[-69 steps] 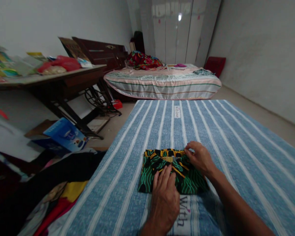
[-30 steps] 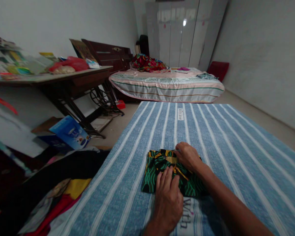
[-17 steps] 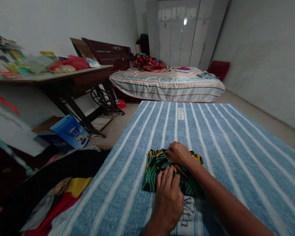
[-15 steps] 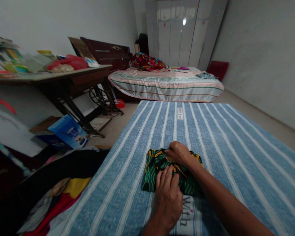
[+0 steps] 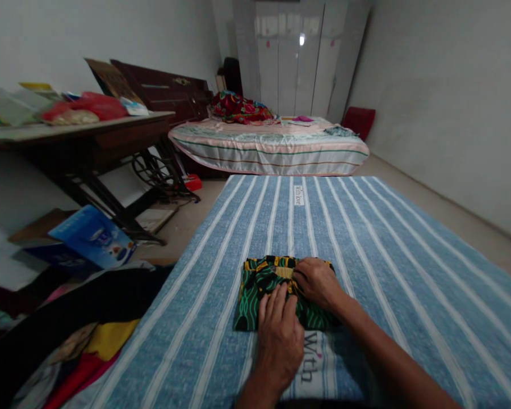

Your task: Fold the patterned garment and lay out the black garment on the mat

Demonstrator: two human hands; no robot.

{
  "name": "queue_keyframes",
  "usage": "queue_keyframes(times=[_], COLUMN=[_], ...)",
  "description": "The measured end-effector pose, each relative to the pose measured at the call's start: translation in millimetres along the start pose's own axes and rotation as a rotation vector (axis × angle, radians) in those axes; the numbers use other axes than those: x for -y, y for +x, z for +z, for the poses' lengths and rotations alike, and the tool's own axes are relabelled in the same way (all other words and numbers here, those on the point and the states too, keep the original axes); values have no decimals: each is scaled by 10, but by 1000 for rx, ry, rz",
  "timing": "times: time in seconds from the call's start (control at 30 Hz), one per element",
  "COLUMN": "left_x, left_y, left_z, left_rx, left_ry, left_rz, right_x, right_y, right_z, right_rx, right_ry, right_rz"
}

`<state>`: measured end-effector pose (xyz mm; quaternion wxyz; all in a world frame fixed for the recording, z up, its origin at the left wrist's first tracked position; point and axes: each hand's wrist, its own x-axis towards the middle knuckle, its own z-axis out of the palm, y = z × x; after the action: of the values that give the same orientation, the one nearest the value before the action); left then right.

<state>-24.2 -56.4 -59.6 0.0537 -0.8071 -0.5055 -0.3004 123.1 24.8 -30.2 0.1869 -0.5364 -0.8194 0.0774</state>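
Left hand [image 5: 280, 336] and right hand [image 5: 319, 282] partly cover the cloth [image 5: 250, 295].

— What sort of place are you working in?
— You are in a bedroom of a home. You see a low mattress in a pink and green striped sheet [image 5: 272, 154], a tall glossy white wardrobe [image 5: 296, 68] behind it, and a dark wooden treadle sewing table [image 5: 111, 139] at your left.
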Motion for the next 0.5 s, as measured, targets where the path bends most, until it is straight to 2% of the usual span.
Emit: queue_keyframes(times=[0.13,0.33,0.5], left_x=[25,76,122], left_y=[-7,-40,-64], left_z=[22,67,103], left_rx=[-11,-11,9], left_ry=[18,53,69], left_rz=[24,48,70], right_x=[-6,83,222], right_y=[-44,-335,-519], right_z=[6,72,238], right_rx=[-89,-332,-374], right_ry=[-5,34,67], right_rz=[-12,-47,-62])
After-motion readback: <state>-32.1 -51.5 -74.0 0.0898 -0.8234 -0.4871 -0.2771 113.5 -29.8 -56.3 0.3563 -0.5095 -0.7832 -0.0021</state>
